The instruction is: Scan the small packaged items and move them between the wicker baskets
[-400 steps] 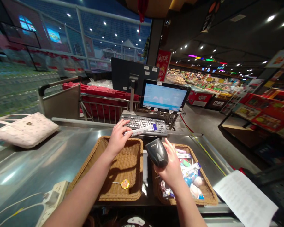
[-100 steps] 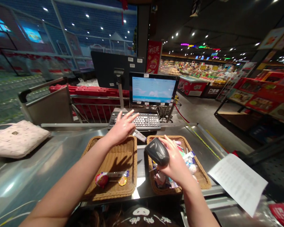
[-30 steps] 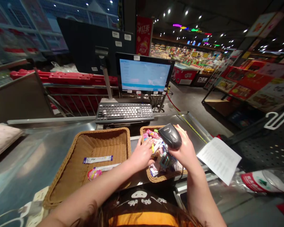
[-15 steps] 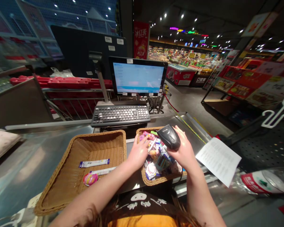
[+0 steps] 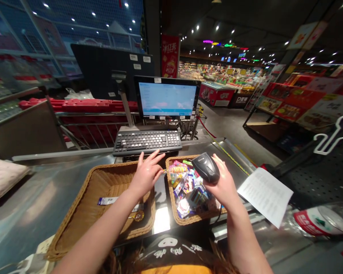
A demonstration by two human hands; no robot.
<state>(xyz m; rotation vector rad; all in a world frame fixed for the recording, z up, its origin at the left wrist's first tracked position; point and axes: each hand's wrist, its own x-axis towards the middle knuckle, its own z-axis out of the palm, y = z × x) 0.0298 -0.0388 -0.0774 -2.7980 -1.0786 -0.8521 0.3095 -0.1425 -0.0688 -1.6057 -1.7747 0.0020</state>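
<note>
My left hand (image 5: 147, 172) is over the gap between two wicker baskets, thumb and index finger pinching the end of a wrapped candy (image 5: 178, 169), its other fingers spread. The candy, with yellow and pink bands, reaches over the right basket (image 5: 171, 205), which is full of small wrapped sweets (image 5: 185, 186). Above that basket's right side, my right hand (image 5: 224, 179) grips a black barcode scanner (image 5: 206, 167). In the left basket (image 5: 71, 213) lie a white and purple packet (image 5: 107, 200) and a round golden lollipop (image 5: 138, 215), partly covered by my left forearm.
Behind the baskets stand a black keyboard (image 5: 148, 140) and a lit monitor (image 5: 167, 97). To the right are a printed paper sheet (image 5: 265, 196) and a large bottle with a red label (image 5: 317, 220). A pale cushion-like item (image 5: 4, 177) lies at far left.
My left hand has risen out of the right basket and moved left, pinching the banded candy. The scanner has barely moved. The pink round sweet in the left basket is no longer visible.
</note>
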